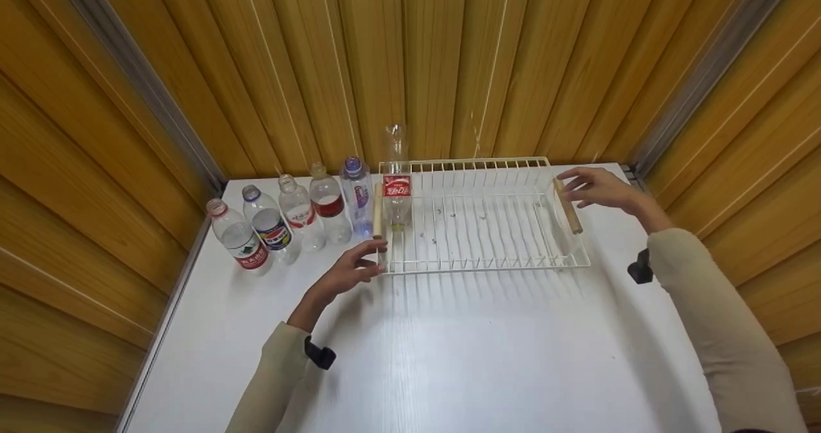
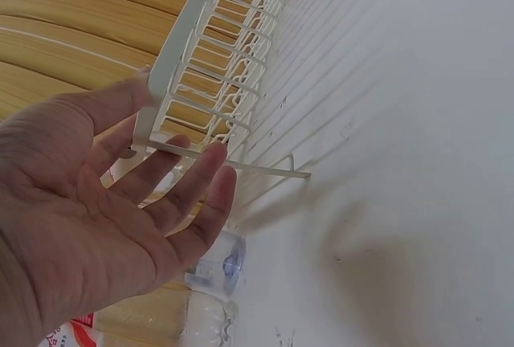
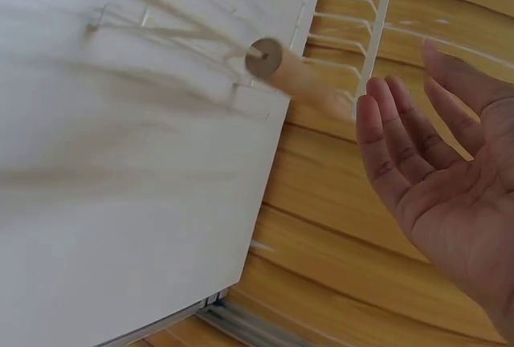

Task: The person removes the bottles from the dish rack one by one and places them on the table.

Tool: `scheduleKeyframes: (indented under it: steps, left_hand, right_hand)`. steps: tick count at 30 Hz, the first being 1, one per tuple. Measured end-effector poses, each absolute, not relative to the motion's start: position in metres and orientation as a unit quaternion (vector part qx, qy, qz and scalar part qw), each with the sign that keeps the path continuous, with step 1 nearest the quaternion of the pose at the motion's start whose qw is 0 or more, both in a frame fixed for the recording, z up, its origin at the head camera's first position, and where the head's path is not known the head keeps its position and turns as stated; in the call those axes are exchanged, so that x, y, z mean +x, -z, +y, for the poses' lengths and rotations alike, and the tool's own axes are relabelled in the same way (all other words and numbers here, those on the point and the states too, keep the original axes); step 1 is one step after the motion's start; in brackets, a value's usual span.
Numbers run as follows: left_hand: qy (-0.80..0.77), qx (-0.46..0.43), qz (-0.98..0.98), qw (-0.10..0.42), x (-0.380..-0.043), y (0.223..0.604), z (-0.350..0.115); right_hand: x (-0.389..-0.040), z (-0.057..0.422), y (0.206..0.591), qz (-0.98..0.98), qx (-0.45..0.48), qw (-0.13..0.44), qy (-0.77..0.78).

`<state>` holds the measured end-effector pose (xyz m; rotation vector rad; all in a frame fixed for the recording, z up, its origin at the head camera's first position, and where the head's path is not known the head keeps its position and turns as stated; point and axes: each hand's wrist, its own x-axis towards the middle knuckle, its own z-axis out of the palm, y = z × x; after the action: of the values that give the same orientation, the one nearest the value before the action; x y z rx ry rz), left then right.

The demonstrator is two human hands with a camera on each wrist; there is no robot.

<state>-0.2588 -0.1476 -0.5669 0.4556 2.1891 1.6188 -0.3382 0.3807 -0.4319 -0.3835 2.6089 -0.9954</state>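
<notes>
A white wire rack with two wooden handles stands on the white table. At its front left corner, my left hand touches the frame, fingers loosely curved and thumb spread apart. My right hand is beside the right wooden handle, its fingers near the handle's far end; in the right wrist view the palm shows nothing in it. Inside the rack, at its left end, a clear plastic bottle with a red label stands upright. A blue-tinted bottle stands just outside the left wooden handle.
Left of the rack stand several other plastic bottles without caps, including a red-labelled one and a blue-labelled one. Yellow wood-look panels enclose the table at the back and sides.
</notes>
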Motion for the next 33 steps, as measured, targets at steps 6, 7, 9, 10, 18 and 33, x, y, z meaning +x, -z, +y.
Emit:
scheduleKeyframes:
  steps: [6, 7, 9, 10, 18, 33]
  left_hand:
    - [-0.582, 0.162, 0.772, 0.196, -0.261, 0.572, -0.148]
    - [-0.582, 0.165, 0.771, 0.197, -0.261, 0.573, -0.148]
    - [-0.585, 0.165, 0.769, 0.198, -0.262, 0.574, -0.148]
    - [-0.586, 0.164, 0.769, 0.198, -0.262, 0.575, -0.148]
    - [-0.592, 0.161, 0.766, 0.192, -0.262, 0.573, -0.149]
    - [-0.583, 0.164, 0.771, 0.197, -0.263, 0.573, -0.15]
  right_hand:
    - [-0.362, 0.321, 0.438, 0.895, -0.182, 0.197, 0.358]
    - [-0.366, 0.309, 0.44, 0.891, -0.191, 0.204, 0.358]
    - [-0.376, 0.286, 0.448, 0.883, -0.207, 0.221, 0.359]
    - [-0.381, 0.275, 0.452, 0.879, -0.215, 0.23, 0.359]
    - [-0.413, 0.179, 0.492, 0.845, -0.23, 0.305, 0.373]
    - [-0.419, 0.092, 0.522, 0.748, -0.126, 0.35, 0.55]
